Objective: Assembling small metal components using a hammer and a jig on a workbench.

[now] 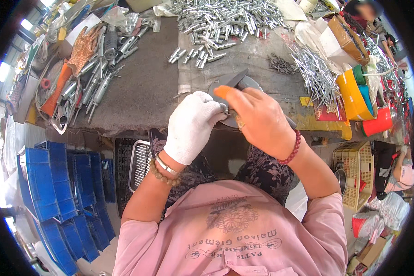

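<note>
My left hand [188, 126], in a white glove, is closed in a pinch at the bench's front edge. A small metal piece [225, 110] shows at its fingertips, too small to name. My right hand [262, 117] is bare apart from an orange finger cover and wraps round a hammer. The hammer's dark wedge-shaped head [238, 79] points away from me, and its handle end shows below my wrist. Beneath both hands lies a round grey metal block [254, 83], partly hidden by them. Several silvery metal tubes [201, 59] lie just beyond.
A big heap of metal tubes [230, 18] covers the far bench. Thin metal rods [315, 69] and dark small parts [282, 64] lie right, near a yellow container [354, 94]. Tools and an orange glove [83, 48] lie left. Blue bins [48, 184] and a yellow crate [354, 170] stand below.
</note>
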A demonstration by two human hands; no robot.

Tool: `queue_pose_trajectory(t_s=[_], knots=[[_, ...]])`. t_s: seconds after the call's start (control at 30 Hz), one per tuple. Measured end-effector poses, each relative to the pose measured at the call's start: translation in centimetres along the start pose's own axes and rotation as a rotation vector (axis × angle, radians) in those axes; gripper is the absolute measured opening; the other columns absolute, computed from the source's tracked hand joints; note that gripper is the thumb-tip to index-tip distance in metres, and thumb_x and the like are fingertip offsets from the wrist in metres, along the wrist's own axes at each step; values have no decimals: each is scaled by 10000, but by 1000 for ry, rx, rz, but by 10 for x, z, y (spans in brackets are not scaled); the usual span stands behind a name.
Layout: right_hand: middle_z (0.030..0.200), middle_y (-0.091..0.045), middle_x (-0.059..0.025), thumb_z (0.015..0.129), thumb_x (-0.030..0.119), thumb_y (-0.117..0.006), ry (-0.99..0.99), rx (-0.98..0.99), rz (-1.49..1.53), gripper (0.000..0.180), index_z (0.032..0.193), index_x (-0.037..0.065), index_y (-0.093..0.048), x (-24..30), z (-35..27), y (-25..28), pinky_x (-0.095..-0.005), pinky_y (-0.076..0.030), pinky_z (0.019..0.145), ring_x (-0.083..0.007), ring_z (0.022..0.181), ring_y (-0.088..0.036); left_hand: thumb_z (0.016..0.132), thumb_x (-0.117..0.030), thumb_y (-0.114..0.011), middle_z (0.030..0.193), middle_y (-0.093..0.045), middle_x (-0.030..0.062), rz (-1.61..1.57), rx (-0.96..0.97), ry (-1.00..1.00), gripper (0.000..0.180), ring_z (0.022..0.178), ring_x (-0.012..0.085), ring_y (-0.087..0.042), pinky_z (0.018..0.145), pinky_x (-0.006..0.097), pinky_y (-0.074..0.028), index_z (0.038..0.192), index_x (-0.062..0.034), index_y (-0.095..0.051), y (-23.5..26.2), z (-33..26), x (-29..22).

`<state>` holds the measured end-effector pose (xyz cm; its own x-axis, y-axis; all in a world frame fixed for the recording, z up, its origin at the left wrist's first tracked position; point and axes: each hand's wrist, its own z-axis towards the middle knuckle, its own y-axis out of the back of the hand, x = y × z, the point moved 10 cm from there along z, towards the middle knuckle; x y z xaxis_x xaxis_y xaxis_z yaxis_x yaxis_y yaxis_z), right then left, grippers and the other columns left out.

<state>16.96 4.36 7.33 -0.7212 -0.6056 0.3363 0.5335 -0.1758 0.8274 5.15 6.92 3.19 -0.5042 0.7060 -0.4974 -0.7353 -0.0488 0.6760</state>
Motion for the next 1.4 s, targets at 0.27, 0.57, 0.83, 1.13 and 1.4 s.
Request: queue_pose_trajectory(t_s=[0.27,0.57,0.83,1.13,1.4], knots=[[882,-670,-88,907,16,-662,101,-30,-111,440,1344,44,-613,16,3,2,-427,-556,790,-298,856,-670,820,-108,-868,1007,-705,97,-7,-55,-20,240,952,327,-695,828,430,-574,1039,-93,-771,2,0,-1],[918,-710,-84,920,70,-662,149,85,-200,356,1268,41,-592,25,14,-5,-418,-571,795,-296,885,-697,841,-8,-810,1034,-684,140,46,0,44,316,983,374,-699,863,417,-571,1147,-74,-763,0,-4,4],[1114,-716,-122,824,15,-787,-276,0,-239,537,1344,87,-670,-46,-29,34,-484,-553,962,-358,1079,-684,837,-68,-840,952,-665,92,-12,69,72,185,915,293,-676,825,386,-547,1016,-55,-795,-3,0,2],[1080,-655,-134,798,-38,-749,-277,-151,-17,554,1329,117,-726,-39,-59,49,-460,-593,780,-369,914,-711,845,-70,-850,937,-662,92,-78,62,63,201,908,284,-662,818,382,-542,1043,-58,-818,-1,3,5],[1022,-622,-84,833,-41,-705,-215,-70,-112,679,1460,215,-733,-20,-75,32,-397,-594,694,-286,819,-709,823,-54,-862,941,-670,105,-32,68,53,226,908,302,-662,814,390,-542,1043,-51,-807,-1,4,2]])
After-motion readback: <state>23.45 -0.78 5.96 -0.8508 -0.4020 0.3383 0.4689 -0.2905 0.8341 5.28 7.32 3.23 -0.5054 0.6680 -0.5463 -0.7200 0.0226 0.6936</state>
